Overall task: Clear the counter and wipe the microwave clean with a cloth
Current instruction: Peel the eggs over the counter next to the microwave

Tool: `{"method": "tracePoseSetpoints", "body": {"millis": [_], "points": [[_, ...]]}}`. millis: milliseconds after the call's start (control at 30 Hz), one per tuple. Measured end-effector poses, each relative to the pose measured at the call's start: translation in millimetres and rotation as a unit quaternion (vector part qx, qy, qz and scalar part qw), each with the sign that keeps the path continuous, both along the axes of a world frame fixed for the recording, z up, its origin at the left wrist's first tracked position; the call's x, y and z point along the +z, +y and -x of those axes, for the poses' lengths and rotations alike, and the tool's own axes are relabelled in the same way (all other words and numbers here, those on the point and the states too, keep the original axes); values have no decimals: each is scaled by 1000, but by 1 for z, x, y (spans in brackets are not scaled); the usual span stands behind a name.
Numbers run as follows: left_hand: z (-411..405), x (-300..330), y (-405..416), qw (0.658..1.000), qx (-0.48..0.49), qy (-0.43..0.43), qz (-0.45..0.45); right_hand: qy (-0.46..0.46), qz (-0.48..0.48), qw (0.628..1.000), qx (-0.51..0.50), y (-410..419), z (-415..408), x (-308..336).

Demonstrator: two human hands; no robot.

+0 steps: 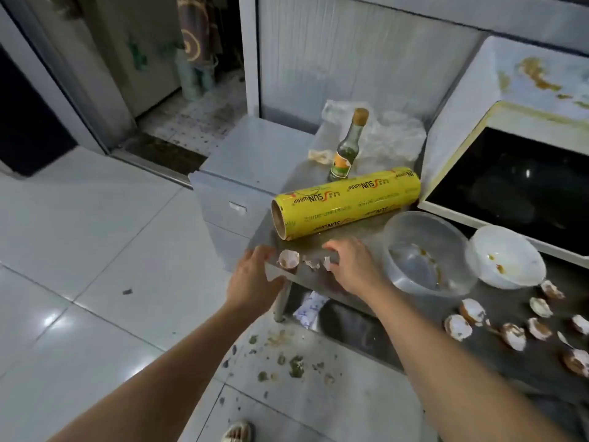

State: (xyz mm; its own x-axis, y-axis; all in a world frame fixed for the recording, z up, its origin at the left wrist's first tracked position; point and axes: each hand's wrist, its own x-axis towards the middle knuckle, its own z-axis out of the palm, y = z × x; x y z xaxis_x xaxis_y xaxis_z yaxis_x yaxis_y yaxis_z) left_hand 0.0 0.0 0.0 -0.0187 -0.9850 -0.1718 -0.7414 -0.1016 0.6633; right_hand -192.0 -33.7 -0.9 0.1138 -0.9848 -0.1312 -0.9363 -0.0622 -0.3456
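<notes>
Eggshell scraps (306, 261) lie at the bench (357, 224) corner, and both hands work there, seemingly to gather them off the edge. The left hand (251, 275) waits at the corner with fingers loosely spread, just beside the half shell (289, 259), likely as a catcher. The right hand (349, 263) curls its fingertips onto the small fragments, sweeping or pinching them; which is unclear. Behind lie a yellow wrap roll (345, 202) and bottle (347, 148); the stained microwave (510, 173) stands at right, unwiped.
</notes>
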Motion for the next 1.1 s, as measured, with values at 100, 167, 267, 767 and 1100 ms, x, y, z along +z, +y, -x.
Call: {"method": "tracePoseSetpoints", "body": {"millis": [100, 167, 267, 767, 1100], "points": [[-8, -10, -10, 1000, -16, 5, 9, 65, -1, 998, 4, -7, -7, -8], [-12, -17, -15, 999, -29, 11, 7, 101, -8, 995, 4, -9, -10, -10], [-16, -23, -20, 999, -45, 18, 14, 116, 4, 993, -5, -10, -12, -10], [-21, -34, -30, 996, -73, 45, 3, 65, -24, 997, -27, 2, -13, -1], [-21, -33, -28, 997, -73, 33, 17, 78, -16, 995, -55, -1, -11, -3]]}}
